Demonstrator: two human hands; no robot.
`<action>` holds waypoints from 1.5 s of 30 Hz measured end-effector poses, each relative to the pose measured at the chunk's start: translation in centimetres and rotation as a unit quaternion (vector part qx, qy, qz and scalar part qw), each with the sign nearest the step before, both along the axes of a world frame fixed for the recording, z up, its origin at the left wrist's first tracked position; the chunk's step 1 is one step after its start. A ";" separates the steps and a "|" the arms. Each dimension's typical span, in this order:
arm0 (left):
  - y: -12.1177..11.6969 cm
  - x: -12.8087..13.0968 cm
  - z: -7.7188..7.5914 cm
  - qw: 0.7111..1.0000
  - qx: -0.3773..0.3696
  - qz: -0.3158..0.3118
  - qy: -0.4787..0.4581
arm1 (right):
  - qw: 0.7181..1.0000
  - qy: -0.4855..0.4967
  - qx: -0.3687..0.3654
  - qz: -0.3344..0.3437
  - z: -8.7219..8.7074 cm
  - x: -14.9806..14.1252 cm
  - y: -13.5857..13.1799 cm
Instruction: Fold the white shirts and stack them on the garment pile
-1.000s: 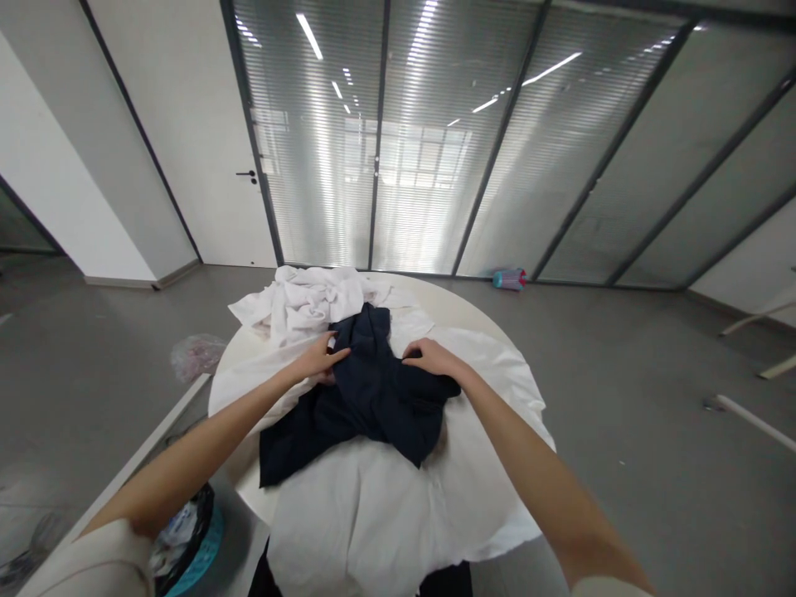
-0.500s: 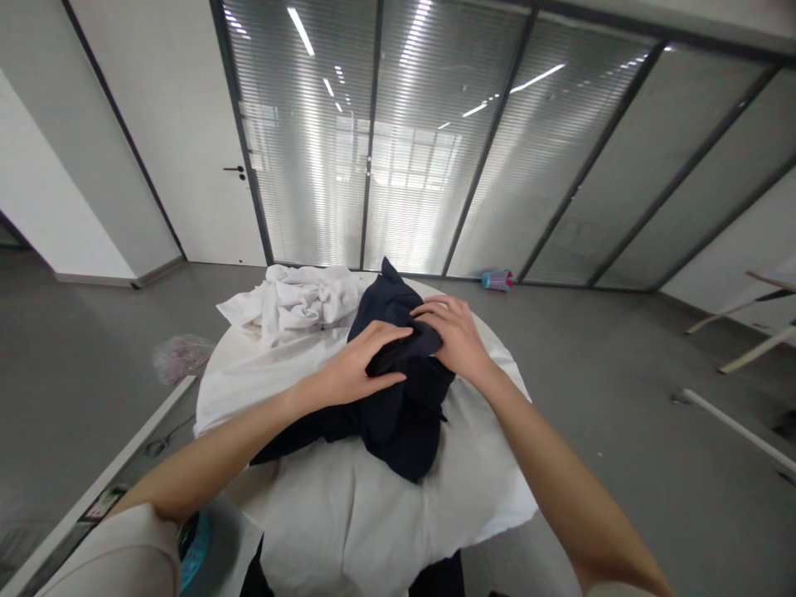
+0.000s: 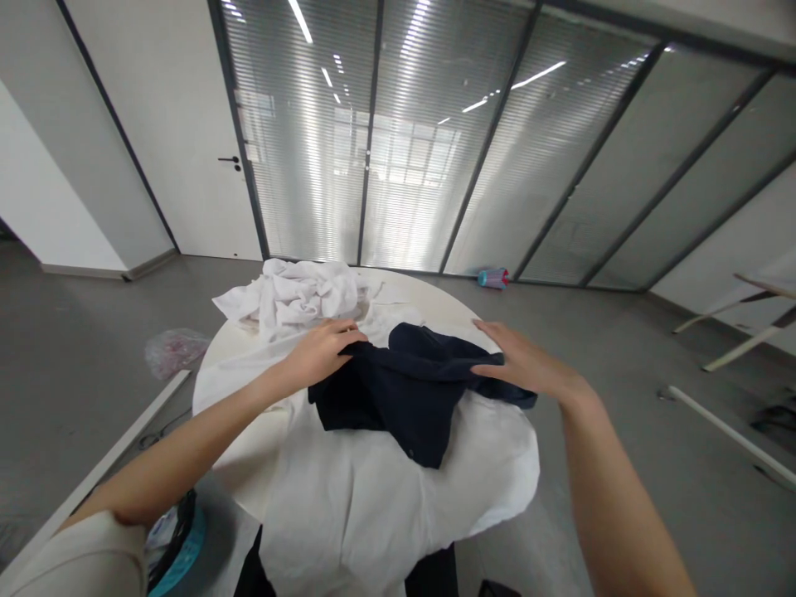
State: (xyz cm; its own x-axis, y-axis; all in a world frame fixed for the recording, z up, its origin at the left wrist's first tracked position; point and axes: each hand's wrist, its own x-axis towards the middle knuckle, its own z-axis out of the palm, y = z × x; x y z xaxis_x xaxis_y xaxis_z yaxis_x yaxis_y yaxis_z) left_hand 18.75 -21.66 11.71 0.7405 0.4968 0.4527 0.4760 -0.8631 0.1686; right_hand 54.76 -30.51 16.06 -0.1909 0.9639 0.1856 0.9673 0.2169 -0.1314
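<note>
A dark navy garment (image 3: 398,385) with a small button near its lower tip lies bunched across a white cloth (image 3: 366,489) on a round table. My left hand (image 3: 327,352) pinches the garment's upper left edge between thumb and fingers. At the other end is my right hand (image 3: 526,361), its thumb and fingers spread apart, with the thumb touching the dark fabric. The garment's folds hide its exact shape.
A crumpled white garment (image 3: 304,294) rests at the back left of the round table (image 3: 444,298). On the floor are a clear plastic bag (image 3: 174,352), a blue and pink container (image 3: 493,279) and a blue-rimmed bin (image 3: 186,547). Glass partitions stand behind.
Both hands have moved apart, the left to the left and the right to the right. Between them the navy garment has gone from an upright bunch to a wider, lower spread.
</note>
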 end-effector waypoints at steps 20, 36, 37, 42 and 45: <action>-1.8 1.7 -10.5 0.719 -0.606 0.020 -0.340 | 0.922 0.330 0.193 0.057 -0.9 -8.5 4.6; 4.3 -1.0 -0.5 0.926 -0.328 0.053 -0.177 | 0.737 0.655 0.099 -0.136 -4.2 -2.2 7.5; 4.7 -1.1 -0.9 0.915 -0.368 0.041 -0.157 | 0.740 0.651 0.073 -0.154 -5.1 -1.7 7.7; 5.6 -2.2 -2.6 0.869 -0.485 -0.004 -0.092 | 0.749 0.634 0.037 -0.187 -8.1 -0.1 8.0; 5.4 -3.4 -2.7 0.861 -0.501 -0.057 -0.058 | 0.737 0.647 0.041 -0.190 -8.2 -0.2 7.5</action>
